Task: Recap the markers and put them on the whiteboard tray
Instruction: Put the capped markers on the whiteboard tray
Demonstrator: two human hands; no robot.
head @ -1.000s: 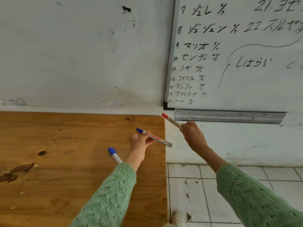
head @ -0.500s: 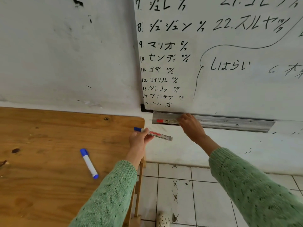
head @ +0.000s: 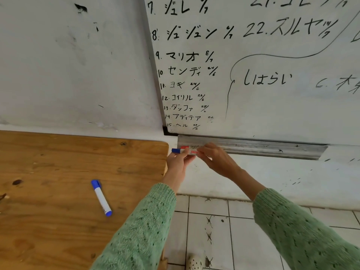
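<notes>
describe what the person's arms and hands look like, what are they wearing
Both arms wear long sleeves of a light green knitted sweater with an open, lacy stitch pattern and ribbed cuffs. The left hand and right hand are bare: no gloves, rings or watch visible.

Three markers show: one with a red cap (head: 184,147) lying in the whiteboard tray (head: 253,148), one with a blue cap (head: 176,150) held just in front of the tray's left end, and one blue-capped marker (head: 101,197) lying alone on the wooden surface (head: 58,172). There is one tray, one whiteboard (head: 272,65) and one surface. Two hands are in view, the left hand (head: 178,162) and the right hand (head: 216,159), each in one green knitted sleeve, and one pale shoe (head: 193,262) shows on the tiled floor.
</notes>
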